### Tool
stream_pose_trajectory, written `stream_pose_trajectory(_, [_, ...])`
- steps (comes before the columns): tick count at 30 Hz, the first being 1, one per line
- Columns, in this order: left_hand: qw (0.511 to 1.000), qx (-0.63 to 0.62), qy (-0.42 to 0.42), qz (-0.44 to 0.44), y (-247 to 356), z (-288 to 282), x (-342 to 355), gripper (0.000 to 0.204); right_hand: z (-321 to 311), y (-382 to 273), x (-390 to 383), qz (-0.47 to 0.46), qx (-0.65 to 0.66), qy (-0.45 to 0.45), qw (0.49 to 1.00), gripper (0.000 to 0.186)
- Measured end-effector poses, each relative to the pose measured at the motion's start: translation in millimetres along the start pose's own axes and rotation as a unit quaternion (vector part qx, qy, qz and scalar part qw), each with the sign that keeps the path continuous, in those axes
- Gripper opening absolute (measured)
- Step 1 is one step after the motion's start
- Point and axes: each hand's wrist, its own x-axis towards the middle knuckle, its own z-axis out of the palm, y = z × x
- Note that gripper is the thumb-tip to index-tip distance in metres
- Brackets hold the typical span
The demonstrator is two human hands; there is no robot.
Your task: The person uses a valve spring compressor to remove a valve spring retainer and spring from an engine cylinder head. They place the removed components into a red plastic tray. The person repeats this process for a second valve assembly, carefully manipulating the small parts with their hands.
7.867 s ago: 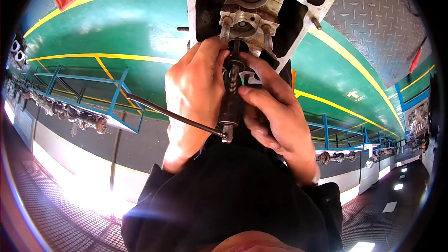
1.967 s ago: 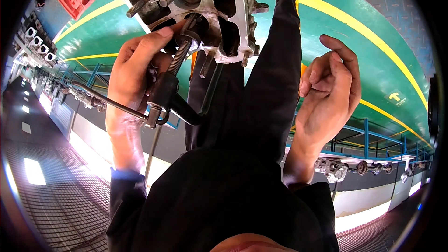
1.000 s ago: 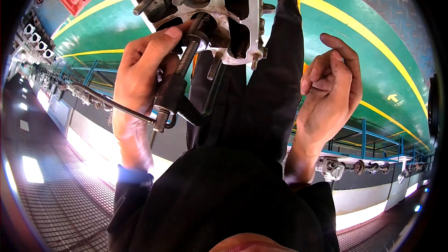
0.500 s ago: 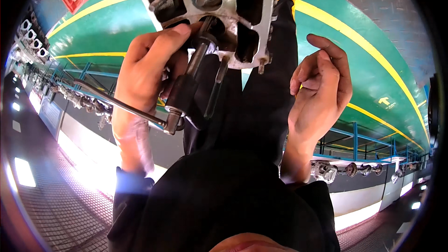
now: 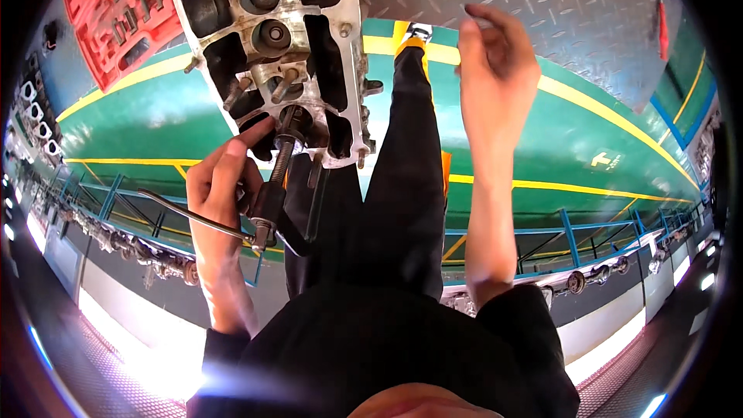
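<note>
An aluminium engine cylinder head stands before me, its valve bores and studs facing up. A valve spring compressor, a dark clamp with a screw spindle and a bent metal handle, leans at the near end of the head. Its tip sits in the nearest bore. My left hand is closed around the compressor's left side, the index finger reaching to the bore; part of its grip is hidden behind the tool. My right hand is raised to the right of the head, fingers loosely bent and apart, with nothing seen in it.
A red tool case with several metal pieces lies at the far left. Grey tread plate covers the far right. Green floor with yellow lines lies beyond my legs. Blue railings and engine parts stand at both sides.
My right hand has moved farther away, its fingers less folded. My left hand still grips the compressor. The view has shifted, and more of the cylinder head and red case shows.
</note>
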Motion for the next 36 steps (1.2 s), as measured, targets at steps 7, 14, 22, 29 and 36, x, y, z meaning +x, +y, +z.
stream_pose_trajectory(7, [0.996, -0.045, 0.050, 0.066, -15, -6, -8, 0.054, 5, 23, 82, -0.252, -0.210, 0.102, 0.939, 0.023])
stream_pose_trajectory(14, [0.988, -0.101, 0.081, 0.086, -34, -8, -10, 0.056, 9, 9, 100, -0.224, -0.263, 0.048, 0.937, 0.014])
stream_pose_trajectory(22, [0.969, -0.187, 0.120, 0.109, -54, -2, -17, 0.056, -28, 72, 160, -0.234, -0.294, -0.066, 0.925, 0.012])
stream_pose_trajectory(29, [0.929, -0.289, 0.160, 0.165, -96, -1, -37, 0.049, 4, -4, 89, -0.316, -0.285, -0.035, 0.904, 0.018])
stream_pose_trajectory(36, [0.865, -0.333, 0.327, 0.184, -103, 25, -56, 0.048, 6, -7, 42, -0.001, 0.163, -0.123, 0.979, 0.016])
